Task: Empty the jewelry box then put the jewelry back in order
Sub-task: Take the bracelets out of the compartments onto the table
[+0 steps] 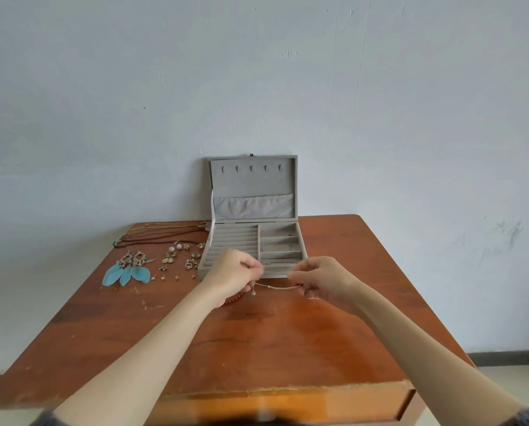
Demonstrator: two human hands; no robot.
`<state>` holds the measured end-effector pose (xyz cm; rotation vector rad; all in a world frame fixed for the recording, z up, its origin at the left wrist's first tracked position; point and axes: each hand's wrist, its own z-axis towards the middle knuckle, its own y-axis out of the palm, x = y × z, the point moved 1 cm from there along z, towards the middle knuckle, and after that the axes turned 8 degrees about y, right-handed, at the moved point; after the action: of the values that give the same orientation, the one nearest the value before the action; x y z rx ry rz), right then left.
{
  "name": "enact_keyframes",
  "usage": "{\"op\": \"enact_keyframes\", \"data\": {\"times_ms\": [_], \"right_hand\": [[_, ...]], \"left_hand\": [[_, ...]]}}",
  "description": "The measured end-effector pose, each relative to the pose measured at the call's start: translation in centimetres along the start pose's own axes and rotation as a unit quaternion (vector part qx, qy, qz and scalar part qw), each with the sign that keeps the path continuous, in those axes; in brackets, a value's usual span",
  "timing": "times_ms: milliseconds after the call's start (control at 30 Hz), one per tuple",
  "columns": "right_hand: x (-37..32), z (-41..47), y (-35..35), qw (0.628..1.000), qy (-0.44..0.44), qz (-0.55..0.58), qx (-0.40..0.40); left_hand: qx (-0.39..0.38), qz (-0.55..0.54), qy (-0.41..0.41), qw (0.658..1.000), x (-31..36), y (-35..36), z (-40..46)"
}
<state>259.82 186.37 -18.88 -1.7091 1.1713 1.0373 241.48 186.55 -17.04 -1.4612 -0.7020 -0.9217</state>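
Observation:
A grey velvet jewelry box (254, 192) stands open at the back of the wooden table (257, 339), lid upright against the wall. Another thin bracelet (277, 245) lies in one right-hand compartment. Just in front of the box, my left hand (234, 276) and my right hand (320, 279) pinch the two ends of a thin silver bracelet (277, 286) stretched between them, its small pendants dangling under my left fingers. A bit of red beaded jewelry (234, 300) shows beneath my left wrist.
Left of the box lie blue feather earrings (128, 270), several small earrings and studs (180, 261) with pearl ones, and dark cord necklaces (164, 233) near the back edge. The grey wall stands right behind the table.

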Motion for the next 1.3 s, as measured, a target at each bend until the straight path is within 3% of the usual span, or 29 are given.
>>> {"op": "enact_keyframes", "data": {"times_ms": [100, 167, 267, 500, 733, 900, 1100, 1300], "right_hand": [[0.8, 0.3, 0.1, 0.994, -0.010, -0.092, 0.064], [1.2, 0.5, 0.3, 0.974, -0.034, -0.193, 0.110], [1.5, 1.0, 0.4, 0.952, -0.068, -0.256, 0.154], [1.5, 1.6, 0.7, 0.940, -0.063, -0.286, 0.177], [1.3, 1.5, 0.9, 0.908, -0.084, -0.363, 0.194], [0.2, 1.2, -0.1, 0.889, -0.126, -0.368, 0.242], [-1.8, 3.2, -1.1, 0.867, -0.196, -0.360, 0.282], [-1.9, 6.8, -1.0, 0.846, -0.211, -0.386, 0.300]], "left_hand": [[0.011, 0.035, 0.022, 0.999, -0.9, 0.7, -0.4], [0.017, 0.073, 0.028, 0.997, -1.3, 1.3, -0.4], [0.033, 0.154, 0.034, 0.987, -2.0, 2.1, -0.2], [0.059, 0.232, 0.060, 0.969, -2.6, 2.5, 0.4], [0.046, 0.295, 0.135, 0.945, -2.3, 2.3, 0.3], [0.067, 0.251, 0.180, 0.949, -1.5, 0.9, 1.1], [0.065, 0.267, 0.161, 0.948, -1.1, -0.4, 4.2], [0.102, 0.226, 0.145, 0.958, -1.3, 0.5, 8.2]]}}
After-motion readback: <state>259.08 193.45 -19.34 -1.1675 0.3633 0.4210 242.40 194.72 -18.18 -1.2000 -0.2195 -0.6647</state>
